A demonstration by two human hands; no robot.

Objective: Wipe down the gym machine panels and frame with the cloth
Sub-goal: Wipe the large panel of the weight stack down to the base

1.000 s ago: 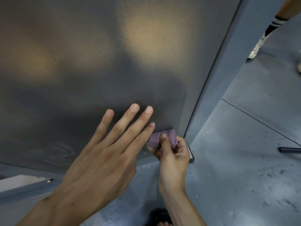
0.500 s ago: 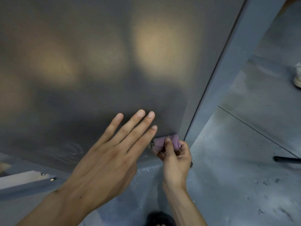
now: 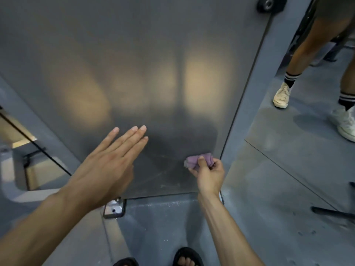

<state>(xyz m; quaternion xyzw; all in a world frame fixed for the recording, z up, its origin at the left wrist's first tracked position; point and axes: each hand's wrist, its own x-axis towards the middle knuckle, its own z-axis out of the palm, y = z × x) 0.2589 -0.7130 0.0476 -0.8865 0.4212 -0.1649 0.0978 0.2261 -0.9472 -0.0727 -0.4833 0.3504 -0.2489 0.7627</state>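
Higher now, right hand (image 3: 208, 174) presses cloth (image 3: 197, 160) against panel (image 3: 134, 64).

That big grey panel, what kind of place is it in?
Probably a gym: the panel looks like a machine's metal cover, bolted by a bracket above a speckled grey floor, and someone in sneakers stands nearby.

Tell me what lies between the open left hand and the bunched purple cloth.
Head view: only bare, scuffed grey metal panel between left hand and purple cloth.
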